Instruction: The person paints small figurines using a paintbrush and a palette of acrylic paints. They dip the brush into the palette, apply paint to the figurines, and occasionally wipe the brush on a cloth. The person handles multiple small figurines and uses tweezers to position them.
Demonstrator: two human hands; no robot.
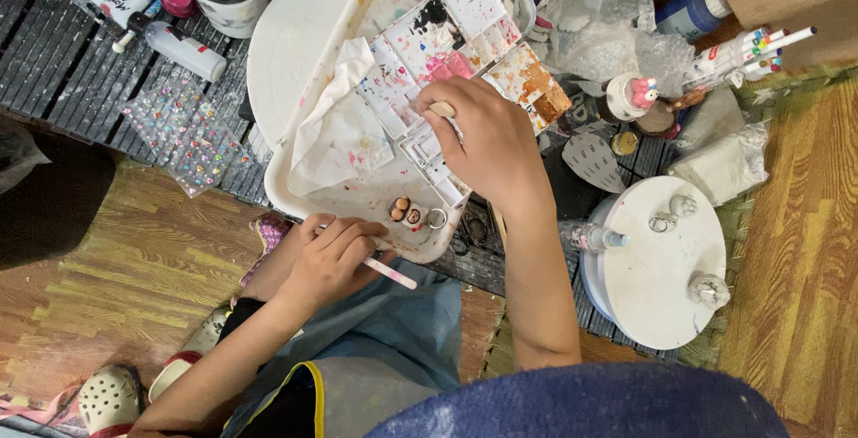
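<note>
Two hands show, the left hand (335, 255) and the right hand (483, 138). One white tray (308, 201) carries one paint palette (447, 40), one crumpled tissue (335, 130) and two small painted figures (405, 213) beside one metal ring (436, 218). One round white board (286, 45) lies under the tray, and one round white lid (648, 290) bears three small pieces. Two sheets of stick-on gems (183, 134) lie on the dark slats. One bundle of markers (746, 52) lies at the upper right. One perforated shoe (107, 395) sits on the floor.
</note>
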